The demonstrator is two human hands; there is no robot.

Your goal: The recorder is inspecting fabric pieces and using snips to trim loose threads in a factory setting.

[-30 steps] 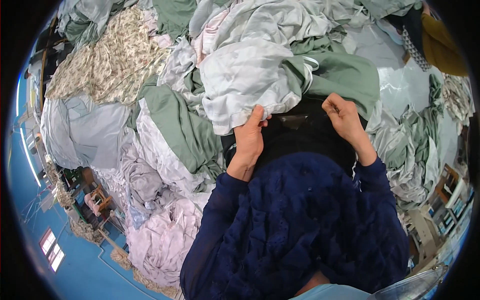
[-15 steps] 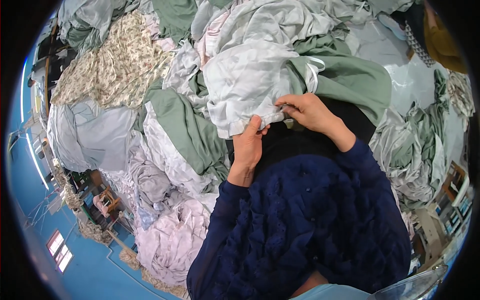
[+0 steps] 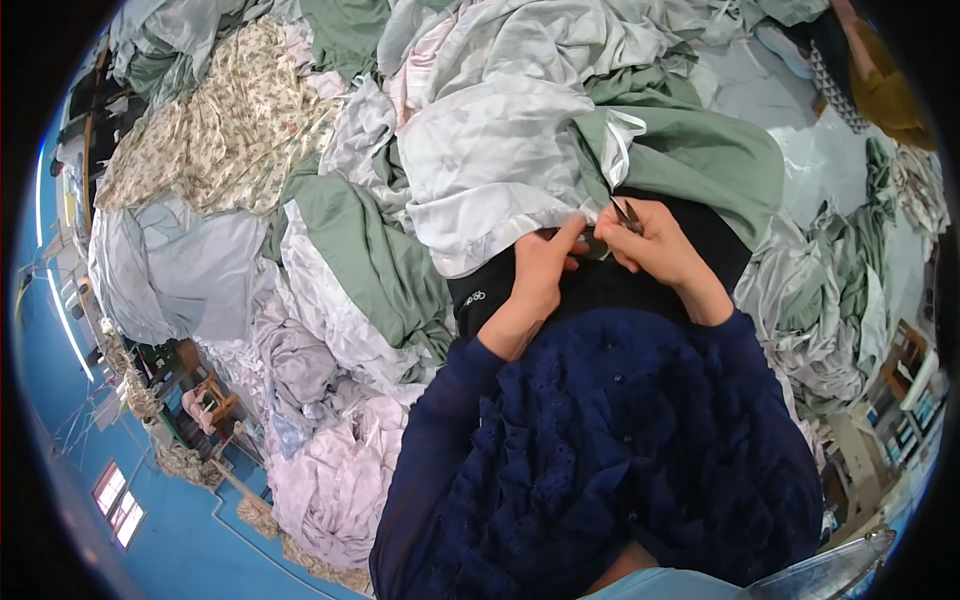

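Observation:
A pale grey-white garment [image 3: 490,150] lies over my lap, its gathered, banded edge turned toward me. My left hand [image 3: 540,270] pinches that band near its right end, thumb on top. Close beside it, my right hand [image 3: 655,245] is closed around small dark metal thread snips [image 3: 628,214], whose blades stick up past the fingers. The fingertips of both hands almost meet at the band; what lies between them is partly hidden. Just beyond my right hand, a white ribbon loop [image 3: 620,140] rests on sage-green cloth [image 3: 700,165].
Heaped garments surround me: floral cream cloth [image 3: 220,130] at far left, a pinkish pile [image 3: 345,480] at near left, green and white pieces [image 3: 830,300] at right. Grey plastic sheeting [image 3: 825,165] spreads at far right. Another person's mustard clothing [image 3: 890,95] shows at the upper right edge.
My left hand has slid right along the band toward my right hand. The snips now show in my right hand, and the ribbon loop looks wider. The other person's arm has shifted.

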